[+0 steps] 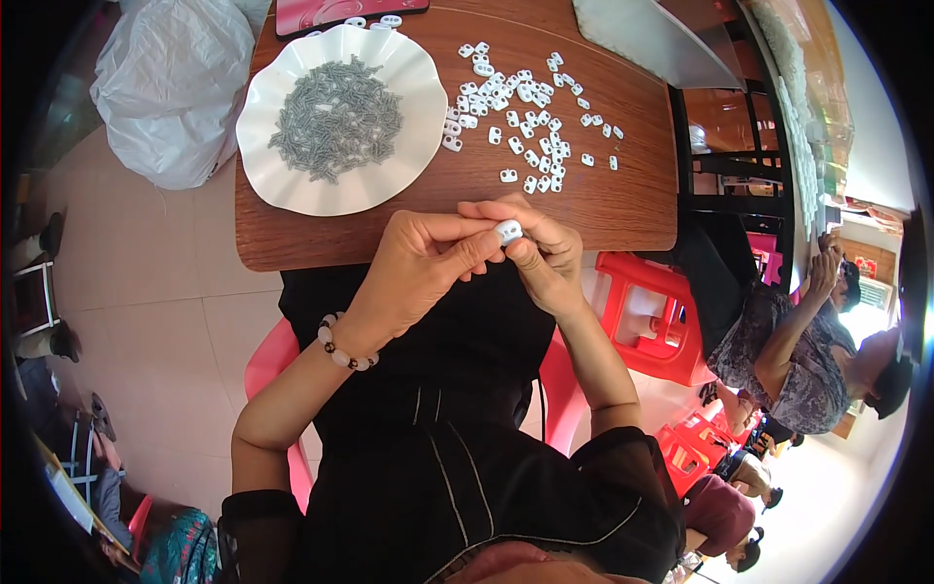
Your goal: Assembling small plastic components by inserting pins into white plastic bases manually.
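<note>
A small white plastic cord lock [509,232] with two holes is held just off the table's near edge. My right hand [548,255] pinches it between thumb and fingers. From the other side, my left hand [428,261] presses its closed thumb and forefinger against the same piece; its fingertips are partly hidden. Beyond my left hand stands a white wavy-rimmed plate [263,156], heaped with many small grey metal springs [336,119]. Loose white cord locks [530,127] lie scattered to the right of the plate.
The brown wooden table [623,209] has rounded near corners. A phone with a pink screen [341,14] lies at its far edge, beside a few white pieces. A white plastic bag [173,92] stands left. Red stools [652,316] and several people [793,346] are at right.
</note>
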A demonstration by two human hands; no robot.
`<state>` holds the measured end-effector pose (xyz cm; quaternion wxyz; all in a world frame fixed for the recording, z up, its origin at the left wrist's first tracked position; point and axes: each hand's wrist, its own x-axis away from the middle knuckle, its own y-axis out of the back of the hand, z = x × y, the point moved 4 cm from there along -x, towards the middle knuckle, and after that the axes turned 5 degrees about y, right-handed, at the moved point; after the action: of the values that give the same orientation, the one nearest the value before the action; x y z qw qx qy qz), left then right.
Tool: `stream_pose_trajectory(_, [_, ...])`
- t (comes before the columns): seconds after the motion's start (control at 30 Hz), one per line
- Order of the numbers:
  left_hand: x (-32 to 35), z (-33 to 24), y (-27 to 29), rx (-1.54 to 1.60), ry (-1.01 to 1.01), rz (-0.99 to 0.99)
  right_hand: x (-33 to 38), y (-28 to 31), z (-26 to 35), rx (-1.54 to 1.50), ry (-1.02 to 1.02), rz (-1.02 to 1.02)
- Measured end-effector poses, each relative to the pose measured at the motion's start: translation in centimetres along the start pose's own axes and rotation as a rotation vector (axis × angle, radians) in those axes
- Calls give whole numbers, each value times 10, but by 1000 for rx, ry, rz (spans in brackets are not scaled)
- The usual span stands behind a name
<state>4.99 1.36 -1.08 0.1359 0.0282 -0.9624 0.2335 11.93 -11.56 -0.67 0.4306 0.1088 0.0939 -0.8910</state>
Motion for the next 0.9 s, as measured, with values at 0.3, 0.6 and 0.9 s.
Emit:
stream_pose_trajectory(0.3, [-2, 7, 3, 101, 85, -14, 6, 0, -7, -141, -131, -36])
stream_pose_trajectory(0.6, [-3, 8, 3, 159, 119, 2, 5, 2, -6, -159, -143, -15])
stream_pose_trajectory(0.9, [-3, 9, 3, 161, 137, -6, 2, 4, -7, -179, -172, -35])
